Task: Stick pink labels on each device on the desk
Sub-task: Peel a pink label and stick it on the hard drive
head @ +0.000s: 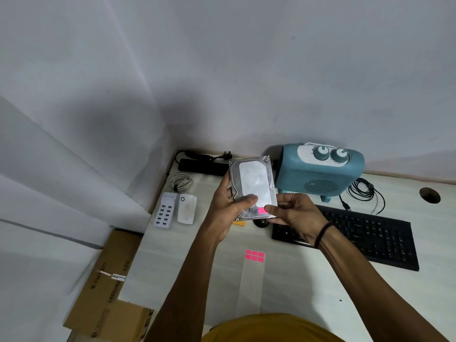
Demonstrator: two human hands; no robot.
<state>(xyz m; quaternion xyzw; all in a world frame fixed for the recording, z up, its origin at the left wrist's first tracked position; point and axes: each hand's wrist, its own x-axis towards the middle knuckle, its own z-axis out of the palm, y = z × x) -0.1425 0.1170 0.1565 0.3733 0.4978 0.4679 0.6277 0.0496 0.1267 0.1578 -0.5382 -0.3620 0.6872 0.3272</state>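
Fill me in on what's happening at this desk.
A person holds a hard drive up over the desk in both hands. The left hand grips its side, while the right hand presses a pink label onto its lower corner with the thumb. A strip with more pink labels lies on the desk. The heater, keyboard and white chargers show no label.

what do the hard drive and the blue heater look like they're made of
Hard drive: bare metal, probably aluminium; silvery, dully reflective casing, with a pink label stuck on. Blue heater: seemingly moulded plastic, matte teal, with a perforated grille front and rounded corners.
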